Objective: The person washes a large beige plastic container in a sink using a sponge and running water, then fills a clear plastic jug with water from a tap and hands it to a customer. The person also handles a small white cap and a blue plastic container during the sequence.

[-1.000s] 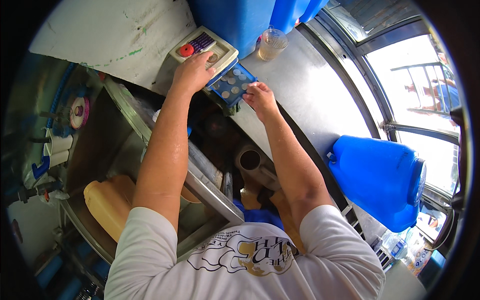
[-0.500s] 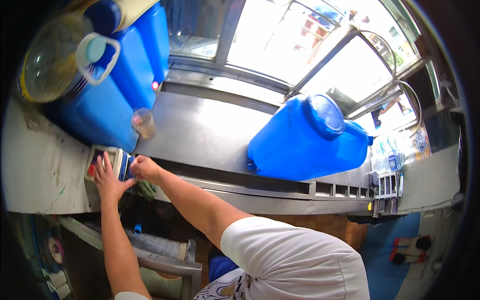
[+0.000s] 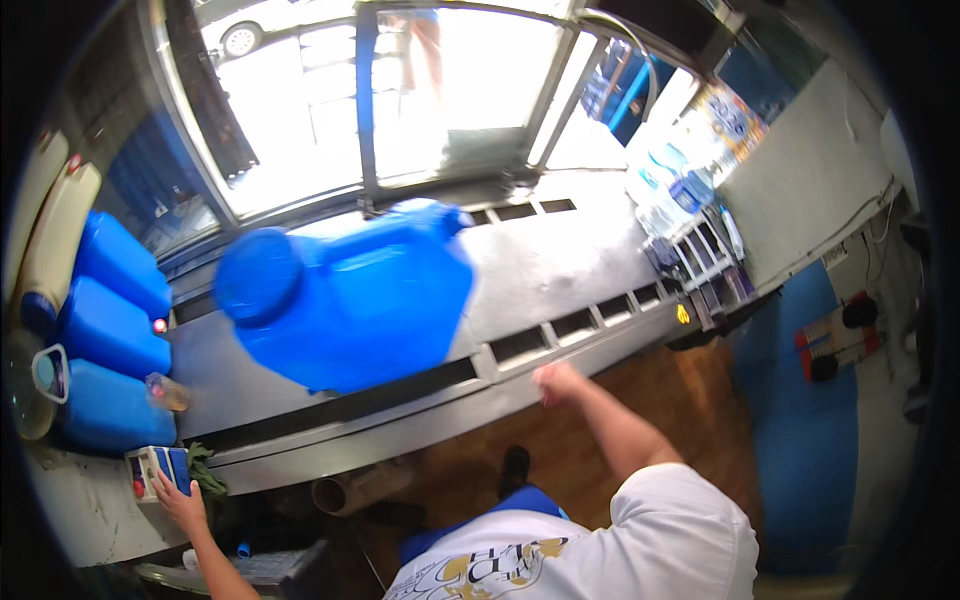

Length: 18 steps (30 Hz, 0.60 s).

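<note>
My left hand [image 3: 182,503] rests with its fingers stretched out on a small box [image 3: 146,468] that has a pale casing, a blue side and a red round part. The box stands on the white ledge at the left end of the counter, with some green leaves [image 3: 205,472] beside it. Well apart from it, my right hand [image 3: 562,384] hovers by the counter's front edge, its fingers closed. Whatever it may hold is hidden. A big blue water jug [image 3: 370,310] with a wide round cap is on the steel counter [image 3: 560,260], touched by neither hand.
Several blue containers [image 3: 115,330] line the left end, with a clear plastic cup [image 3: 168,392] close by. Clear bottles [image 3: 672,195] and a white rack [image 3: 703,250] occupy the counter's right end. Below lies a brown floor [image 3: 640,440]. Windows run along the back.
The view has swung to the right. My right hand has left the box and moved right along the counter's front, while my left hand has stayed on the box.
</note>
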Tool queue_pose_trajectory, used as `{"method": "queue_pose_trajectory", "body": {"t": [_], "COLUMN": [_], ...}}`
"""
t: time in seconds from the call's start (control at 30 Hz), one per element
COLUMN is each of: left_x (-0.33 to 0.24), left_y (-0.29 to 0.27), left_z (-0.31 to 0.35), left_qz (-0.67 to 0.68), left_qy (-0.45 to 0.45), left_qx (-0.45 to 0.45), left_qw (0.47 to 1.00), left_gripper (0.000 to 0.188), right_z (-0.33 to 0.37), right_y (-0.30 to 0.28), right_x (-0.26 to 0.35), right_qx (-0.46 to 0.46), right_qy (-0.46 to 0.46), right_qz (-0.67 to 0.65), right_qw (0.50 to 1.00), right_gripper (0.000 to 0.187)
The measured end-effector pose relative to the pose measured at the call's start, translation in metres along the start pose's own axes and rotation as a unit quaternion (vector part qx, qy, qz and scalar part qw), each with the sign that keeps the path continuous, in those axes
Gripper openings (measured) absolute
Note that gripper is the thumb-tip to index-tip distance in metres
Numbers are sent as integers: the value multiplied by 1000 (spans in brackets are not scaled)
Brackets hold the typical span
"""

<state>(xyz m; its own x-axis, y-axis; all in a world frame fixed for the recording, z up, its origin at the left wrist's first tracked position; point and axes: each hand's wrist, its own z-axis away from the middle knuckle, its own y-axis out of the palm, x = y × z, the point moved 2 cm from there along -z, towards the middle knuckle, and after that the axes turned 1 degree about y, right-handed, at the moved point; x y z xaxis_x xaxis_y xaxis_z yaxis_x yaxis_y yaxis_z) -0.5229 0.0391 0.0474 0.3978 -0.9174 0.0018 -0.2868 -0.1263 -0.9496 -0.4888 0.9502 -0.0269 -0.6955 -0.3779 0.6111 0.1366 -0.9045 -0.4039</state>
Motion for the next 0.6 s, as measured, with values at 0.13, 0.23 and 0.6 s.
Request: {"method": "queue_pose_trajectory", "body": {"t": [0.13, 0.23, 0.6], "left_x": [-146, -279, -507], "left_y": [-18, -46, -46], "left_z": [68, 141, 260], "left_qz": [106, 199, 316], "left_qy": [125, 148, 244], "left_qx": [-32, 53, 283], "left_qw": [986, 967, 872], "left_gripper": [84, 82, 83], "right_z": [-3, 20, -8], "right_y": [-194, -251, -361], "right_x": [35, 81, 55], "right_qx": [-124, -267, -312], "right_qy": [-215, -185, -244], "right_qz": [-269, -282, -244], "right_qw": [931, 903, 885], "right_gripper": [16, 16, 44]}}
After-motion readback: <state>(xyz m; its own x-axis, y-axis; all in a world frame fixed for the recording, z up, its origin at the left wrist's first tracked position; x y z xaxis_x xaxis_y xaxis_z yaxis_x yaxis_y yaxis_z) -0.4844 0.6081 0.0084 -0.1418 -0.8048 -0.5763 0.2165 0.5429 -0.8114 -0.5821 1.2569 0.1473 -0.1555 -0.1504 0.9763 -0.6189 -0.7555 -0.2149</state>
